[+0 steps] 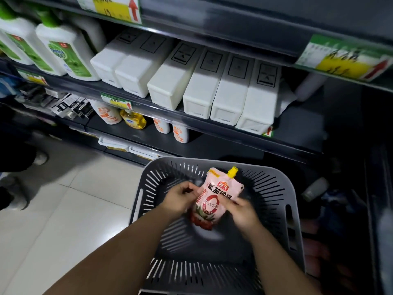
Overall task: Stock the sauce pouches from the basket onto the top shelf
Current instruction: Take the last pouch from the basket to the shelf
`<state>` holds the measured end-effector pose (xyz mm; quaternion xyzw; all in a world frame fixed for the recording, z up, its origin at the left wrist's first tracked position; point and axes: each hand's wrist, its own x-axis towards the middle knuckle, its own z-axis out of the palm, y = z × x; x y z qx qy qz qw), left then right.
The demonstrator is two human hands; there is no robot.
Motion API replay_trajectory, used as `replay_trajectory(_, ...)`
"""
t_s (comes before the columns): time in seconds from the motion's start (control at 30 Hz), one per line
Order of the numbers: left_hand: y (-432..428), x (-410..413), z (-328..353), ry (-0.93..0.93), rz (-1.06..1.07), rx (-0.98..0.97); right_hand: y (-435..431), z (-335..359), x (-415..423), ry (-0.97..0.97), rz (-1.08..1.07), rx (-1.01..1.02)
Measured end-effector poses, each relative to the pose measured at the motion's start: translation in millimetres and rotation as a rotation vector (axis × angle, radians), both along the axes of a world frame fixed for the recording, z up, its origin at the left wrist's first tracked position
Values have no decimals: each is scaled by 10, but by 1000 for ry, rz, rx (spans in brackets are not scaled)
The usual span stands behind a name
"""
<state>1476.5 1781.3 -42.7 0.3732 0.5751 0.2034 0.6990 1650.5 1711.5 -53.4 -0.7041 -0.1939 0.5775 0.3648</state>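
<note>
Over the grey slotted basket (191,159) on the floor, both forearms reach down from the near edge. One sauce pouch (214,199) sits between the hands, inside the basket's walls. It is pink-white with a red ring and red fruit printed low on its face. Its yellow screw cap (232,170) points up and away, toward the shelving.

Left hand (180,199): fingers curled, pinching the pouch's left edge. Right hand (242,211): fingers curled round the right edge, lower down. The pouch's lower end is blurred, so I cannot tell whether it touches the basket floor.

Shelving stands just behind the basket:
- The middle shelf carries a tight row of white rectangular boxes (200,86), all tilted back.
- Left of them are white bottles with green caps and green labels (63,54).
- The shelf below holds white bottles with orange print (180,133) and a yellow bottle (133,121).
- On the upper shelf edge hangs a yellow-and-green price tag with a red arrow (117,7).

Pale floor tiles (63,199) lie left of the basket. A shoe (40,158) of another person shows at the far left.
</note>
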Motion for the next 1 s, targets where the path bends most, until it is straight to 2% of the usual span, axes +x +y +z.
replay_trajectory(0.07, 2, 57, 177, -133, 68, -73, -22, 160, -38, 108, -59, 12)
replay_trajectory(0.1, -3, 72, 281, -188, 34, -110, -34, 248, -54, 127, -71, 35)
replay_trajectory(0.23, -90, 66, 636, -285, -278, -173, -71, 624, -96, 126, -132, 140)
replay_trajectory(0.43, -53, 117, 1179, -356, -336, -34, 19, 1291, -189, 38, -282, 315)
replay_trajectory(0.63, 55, 218, 1806, -368, -530, 110, 2, 2124, -42, 198, -535, 514)
replay_trajectory(0.77, -4, 276, 2175, -334, -620, 197, -124, 2643, -13, 32, -651, 583)
replay_trajectory(0.9, -187, 434, 2589, -385, -687, 226, -371, 3061, -7, -158, -771, 624)
replay_trajectory(1.0, -338, 605, 3003, -433, -722, 303, -751, 3353, 85, 6, -702, 703)
